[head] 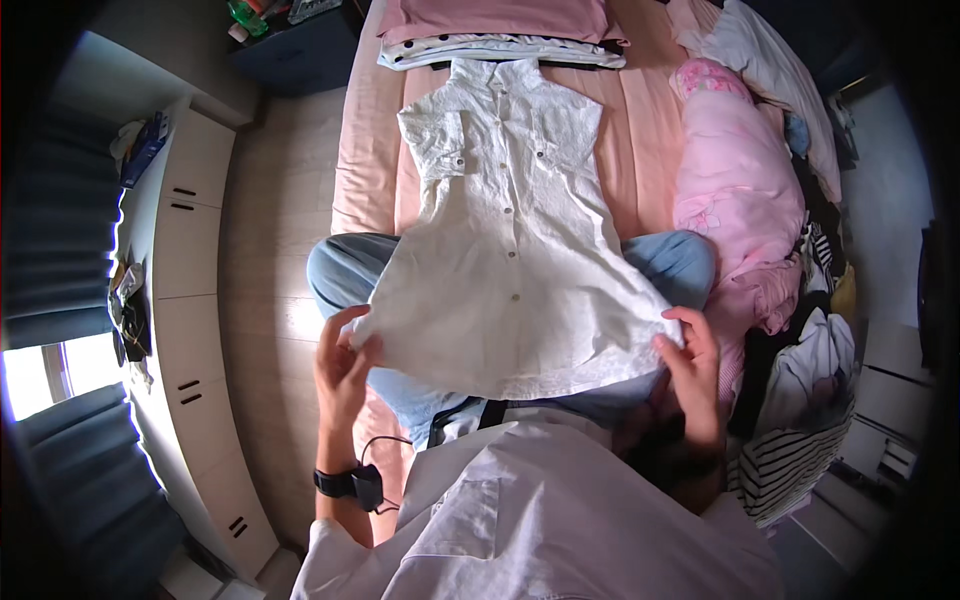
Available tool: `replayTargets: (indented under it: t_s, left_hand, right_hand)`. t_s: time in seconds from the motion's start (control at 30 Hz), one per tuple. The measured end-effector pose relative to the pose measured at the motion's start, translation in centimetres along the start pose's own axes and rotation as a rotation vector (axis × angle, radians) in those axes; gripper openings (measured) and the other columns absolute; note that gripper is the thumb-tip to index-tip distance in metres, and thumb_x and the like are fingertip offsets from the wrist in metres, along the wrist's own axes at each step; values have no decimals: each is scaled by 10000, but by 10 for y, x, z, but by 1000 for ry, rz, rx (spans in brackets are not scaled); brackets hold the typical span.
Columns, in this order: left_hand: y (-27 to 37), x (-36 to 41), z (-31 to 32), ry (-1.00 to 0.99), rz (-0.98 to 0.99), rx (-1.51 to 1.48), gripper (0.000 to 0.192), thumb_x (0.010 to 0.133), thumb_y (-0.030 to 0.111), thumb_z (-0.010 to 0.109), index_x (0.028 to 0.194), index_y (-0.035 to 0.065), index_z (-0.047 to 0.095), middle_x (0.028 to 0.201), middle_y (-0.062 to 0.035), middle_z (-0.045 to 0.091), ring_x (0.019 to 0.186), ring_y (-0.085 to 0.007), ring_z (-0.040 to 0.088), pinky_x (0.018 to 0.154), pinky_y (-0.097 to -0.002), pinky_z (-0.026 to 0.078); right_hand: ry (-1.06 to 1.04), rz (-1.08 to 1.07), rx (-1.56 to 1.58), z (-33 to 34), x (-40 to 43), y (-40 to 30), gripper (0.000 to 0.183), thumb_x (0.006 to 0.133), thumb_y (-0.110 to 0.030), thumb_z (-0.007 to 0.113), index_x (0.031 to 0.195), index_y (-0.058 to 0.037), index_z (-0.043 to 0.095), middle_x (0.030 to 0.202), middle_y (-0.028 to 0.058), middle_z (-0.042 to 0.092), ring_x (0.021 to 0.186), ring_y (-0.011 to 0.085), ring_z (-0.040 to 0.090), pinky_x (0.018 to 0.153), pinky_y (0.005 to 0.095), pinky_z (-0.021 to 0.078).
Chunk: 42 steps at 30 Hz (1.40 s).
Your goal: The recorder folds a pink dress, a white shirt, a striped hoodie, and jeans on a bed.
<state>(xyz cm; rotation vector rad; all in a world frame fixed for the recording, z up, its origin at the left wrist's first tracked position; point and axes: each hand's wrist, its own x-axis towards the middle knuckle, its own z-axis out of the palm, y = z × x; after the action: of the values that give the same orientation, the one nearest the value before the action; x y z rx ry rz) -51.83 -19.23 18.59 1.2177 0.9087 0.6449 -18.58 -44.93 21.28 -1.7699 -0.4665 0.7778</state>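
A white button-front shirt (pixel 480 262) with a collar and short cuffed sleeves lies spread face up, its collar on the bed and its lower part over my crossed legs in blue jeans. My left hand (pixel 349 364) pinches the hem's left corner between thumb and fingers. At the right corner of the hem, my right hand (pixel 688 356) grips the fabric in the same way. The hem hangs in a curve between both hands, near my waist. Just beyond the collar rests a stack of folded clothes (pixel 502 45), pink on top with white dotted fabric beneath.
Peach sheets cover the bed (pixel 367 172). To the right lie a pink quilt (pixel 735 165) and a heap of clothes with a striped garment (pixel 795 457). White cabinets (pixel 191 247) line the left wall beside the wooden floor (pixel 277 187). A black cable runs near my left wristband.
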Motion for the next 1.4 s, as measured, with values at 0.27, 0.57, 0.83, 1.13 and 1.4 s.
replayTargets:
  t_s: [0.27,0.57,0.83,1.13,1.4]
  left_hand:
    - [59,108,-19,-132,141,182,305,850,-121,583,1149,-58,588,1099,-100,650,1056,-136,605,895,-272,491]
    - [-11,304,11,176,359,218,97,972,96,557,1012,40,489,829,9,512,757,-78,491,658,-236,412]
    - [-71,439,43,360,490,688,248,987,148,523,1182,19,438,942,-289,613,834,-458,607,707,-448,469]
    - [-103,494,37,376,145,855,402,970,304,585,1194,9,429,945,-260,640,801,-381,644,746,-436,497]
    - [-109,401,13,514,11,389,654,858,443,727,1181,-54,450,931,-179,613,718,-174,631,575,-269,514]
  right_hand:
    - [-26,-178,341,-17,102,-49,257,928,-9,569,1183,20,582,1114,98,628,1012,173,625,822,314,534]
    - [430,-363,-130,34,311,14,202,953,-170,617,994,18,553,903,63,622,812,140,567,743,269,444]
    - [525,-274,-608,85,457,73,384,984,-272,522,1193,29,409,990,347,603,938,526,578,798,552,441]
    - [443,-246,-767,92,501,97,458,966,-362,538,1234,-10,420,1012,356,605,974,520,575,800,530,467]
    - [411,39,-624,3,472,142,627,830,-585,673,1011,11,608,879,91,669,778,227,619,731,358,489]
